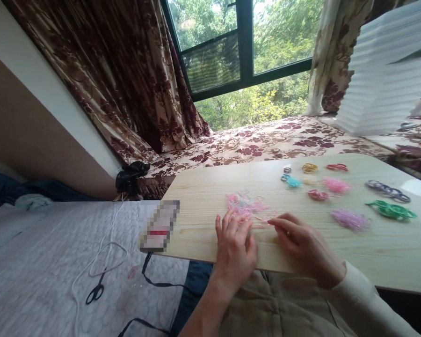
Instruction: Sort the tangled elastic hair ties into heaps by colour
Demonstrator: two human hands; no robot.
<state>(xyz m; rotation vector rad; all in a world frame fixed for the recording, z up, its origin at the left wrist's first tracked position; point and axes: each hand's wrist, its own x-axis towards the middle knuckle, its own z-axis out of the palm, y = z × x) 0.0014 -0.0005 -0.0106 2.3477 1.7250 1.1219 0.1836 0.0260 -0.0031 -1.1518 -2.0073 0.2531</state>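
My left hand (234,243) rests palm down at the table's near edge. Its fingers are slightly spread, with the tips touching a loose pile of small pink and pale elastic bands (245,202). To its right, my right hand (303,245) is closed in a pinch on a thin pink elastic band (261,219) at the pile's right side. Beyond my right hand lie sorted heaps: purple bands (351,220), pink bands (337,185), turquoise bands (292,181) and red-pink bands (317,195). Green hair ties (393,210) and dark purple hair ties (388,191) are farther right.
The light wooden table (196,201) carries a blurred-out phone-like object (160,227) at its left edge, with a black strap below. Yellow ties (309,167) and red ties (337,166) lie at the back. Black scissors (95,292) and a white cable (108,245) lie on the bed.
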